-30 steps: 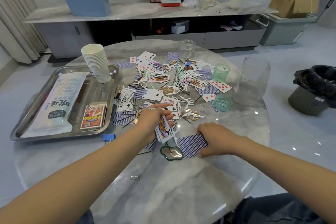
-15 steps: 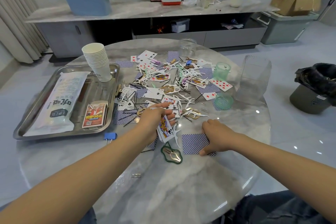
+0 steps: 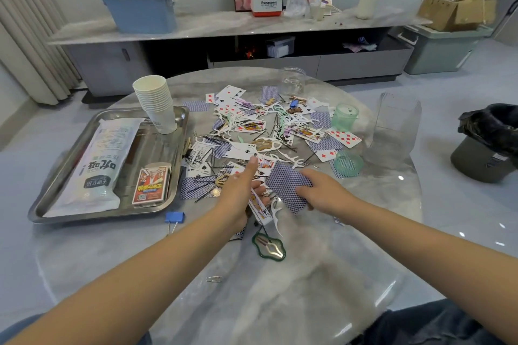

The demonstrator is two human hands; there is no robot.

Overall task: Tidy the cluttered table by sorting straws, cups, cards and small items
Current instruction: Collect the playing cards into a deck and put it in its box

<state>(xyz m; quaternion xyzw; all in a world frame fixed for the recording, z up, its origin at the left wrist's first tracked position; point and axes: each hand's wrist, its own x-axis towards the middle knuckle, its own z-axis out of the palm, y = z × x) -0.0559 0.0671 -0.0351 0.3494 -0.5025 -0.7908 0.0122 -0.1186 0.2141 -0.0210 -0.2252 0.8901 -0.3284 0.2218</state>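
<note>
Blue-backed card (image 3: 288, 185) at frame centre, lifted off the table (image 3: 280, 288), pinched by the right hand (image 3: 322, 193), fingers curled over its near edge. Just left, touching it, the left hand (image 3: 238, 193) grips a small stack of cards (image 3: 259, 206), thumb stretched forward. Beyond both, a scatter of loose cards (image 3: 343, 137), white picks and hairpins. Green clip (image 3: 269, 246) below the hands. Tray (image 3: 84, 204) at left holds paper cups (image 3: 155, 103), a white packet and a card box (image 3: 151, 186).
</note>
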